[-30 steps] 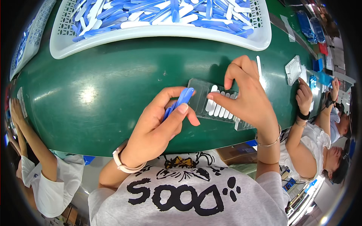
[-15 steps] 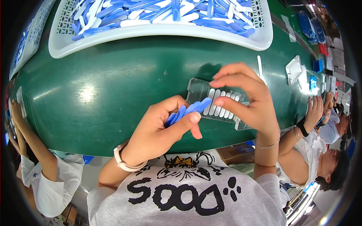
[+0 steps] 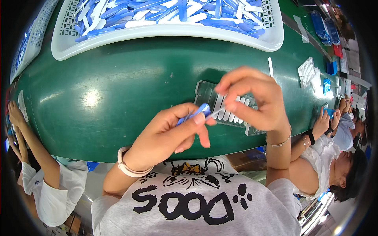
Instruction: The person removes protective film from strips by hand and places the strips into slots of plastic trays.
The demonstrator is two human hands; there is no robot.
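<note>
Green and glossy, the bench (image 3: 118,78) curves across my view, with a white perforated basket (image 3: 169,33) full of blue and white strips (image 3: 183,11) along its far side and a second basket (image 3: 29,49) at the far left. Near the middle, just beyond my body, my left hand (image 3: 165,128) grips a small bunch of blue strips (image 3: 203,108) between thumb and fingers, their rounded ends pointing toward my right. My right hand (image 3: 254,98) has thumb and forefinger closed on one end of a thin, pale piece (image 3: 215,113), whose other end meets my left thumb; motion blurs it, so I can't tell whether it is a strip seen edge-on or a film. Partly hidden behind my right hand, a clear tray (image 3: 204,91) holds a row of white strips (image 3: 232,116) side by side. Beyond that hand lie a single white strip (image 3: 270,67) and, farther right, another clear ribbed tray (image 3: 306,73).
</note>
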